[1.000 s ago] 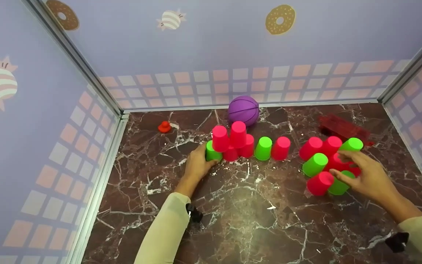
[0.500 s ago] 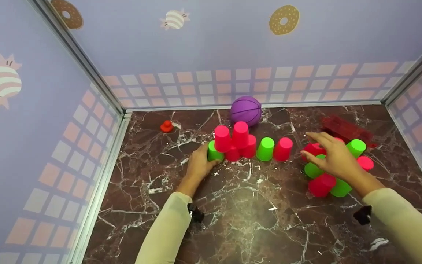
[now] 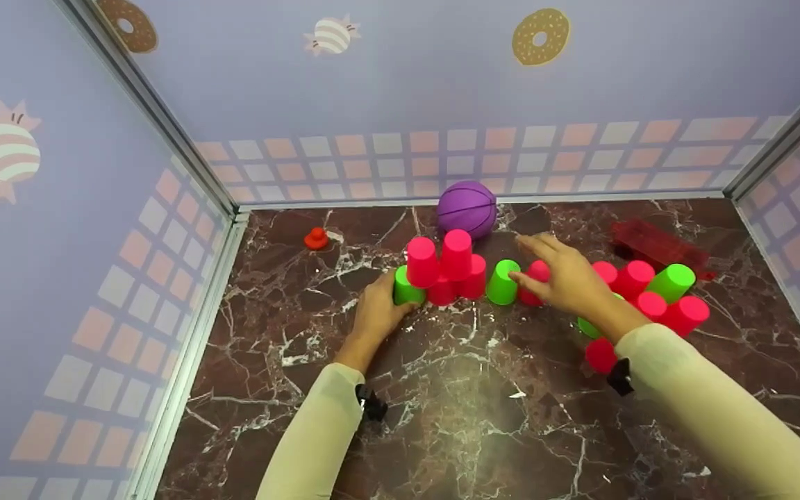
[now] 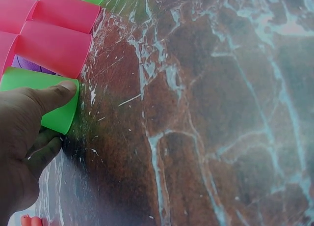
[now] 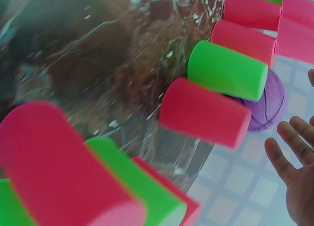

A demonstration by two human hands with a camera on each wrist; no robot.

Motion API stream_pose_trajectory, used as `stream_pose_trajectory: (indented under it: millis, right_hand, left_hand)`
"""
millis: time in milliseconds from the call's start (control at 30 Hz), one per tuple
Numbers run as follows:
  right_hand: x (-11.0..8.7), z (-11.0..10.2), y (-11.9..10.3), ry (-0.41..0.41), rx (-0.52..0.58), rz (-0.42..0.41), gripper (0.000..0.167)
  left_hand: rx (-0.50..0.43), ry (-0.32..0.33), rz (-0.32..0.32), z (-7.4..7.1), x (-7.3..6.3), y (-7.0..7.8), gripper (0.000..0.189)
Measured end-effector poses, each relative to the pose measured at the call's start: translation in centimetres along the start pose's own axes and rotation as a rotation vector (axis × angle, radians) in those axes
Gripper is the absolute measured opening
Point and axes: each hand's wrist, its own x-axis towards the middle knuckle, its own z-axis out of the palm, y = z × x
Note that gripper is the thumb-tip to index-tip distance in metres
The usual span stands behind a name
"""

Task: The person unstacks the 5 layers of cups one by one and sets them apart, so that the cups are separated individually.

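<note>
My left hand [image 3: 374, 312] holds the green cup [image 3: 405, 290] at the left end of a row of upside-down cups, its thumb [image 4: 63, 91] lying along the cup's side in the left wrist view. Beside it in the row stand two pink cups [image 3: 473, 279], then another green cup [image 3: 503, 283] and a pink cup [image 5: 205, 112]. Two more pink cups [image 3: 457, 255] rest on top at the row's left part. My right hand [image 3: 570, 281] hovers over the row's right end with fingers spread and nothing in it, partly covering the pink cup there.
On the right, several pink and green cups [image 3: 688, 316] stand in a cluster, partly hidden by my right arm. Behind them lies a translucent red object [image 3: 660, 244]. A purple ball [image 3: 467, 210] sits near the back wall, and a small red toy [image 3: 317, 239] at back left.
My right hand has moved left from above the right-hand cup cluster to the right end of the row, carrying nothing. My left hand has stayed on the green cup.
</note>
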Motion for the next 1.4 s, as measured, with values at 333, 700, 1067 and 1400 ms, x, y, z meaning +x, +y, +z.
stream_pose_trajectory:
  millis: [333, 700, 1067, 1400]
  right_hand:
    - [3.5, 1.7, -3.0, -0.111, -0.017, 0.046, 0.079]
    - [5.6, 3.5, -4.9, -0.149, 0.018, 0.057, 0.087]
    - [5.8, 4.6, -5.4, -0.102, 0.054, 0.047, 0.083]
    - [6.1, 4.9, -5.5, -0.103, 0.064, 0.080, 0.084]
  left_hand:
    - [0.032, -0.009, 0.015, 0.6, 0.4, -0.9, 0.072]
    - [0.036, 0.015, 0.027, 0.8, 0.2, -1.0, 0.067]
    - [0.036, 0.001, 0.030, 1.0, 0.4, -1.1, 0.069]
    - [0.039, 0.018, 0.045, 1.1, 0.4, -1.3, 0.069]
